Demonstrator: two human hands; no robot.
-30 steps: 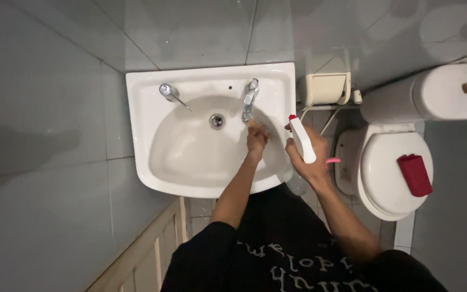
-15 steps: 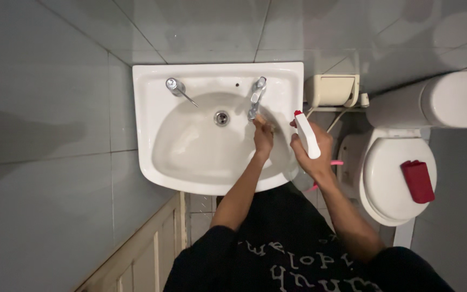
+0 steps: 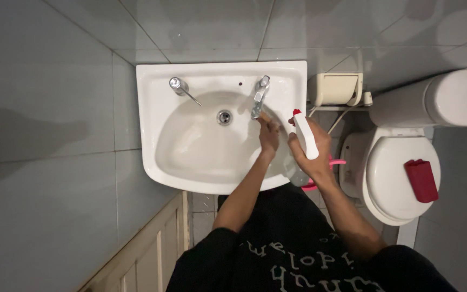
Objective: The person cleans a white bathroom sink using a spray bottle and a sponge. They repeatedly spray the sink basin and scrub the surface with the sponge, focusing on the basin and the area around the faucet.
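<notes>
The sink [image 3: 160,119] looks like glossy white ceramic, smooth and wet-shiny. Both taps [image 3: 259,96] are polished metal. The spray bottle [image 3: 305,138] in the right hand [image 3: 314,154] has a matt white plastic head with a red tip. Wall tiles [image 3: 44,108] are smooth, faintly reflective grey. The toilet lid [image 3: 393,173] is glossy white; the holder [image 3: 333,89] looks like cream plastic.
</notes>
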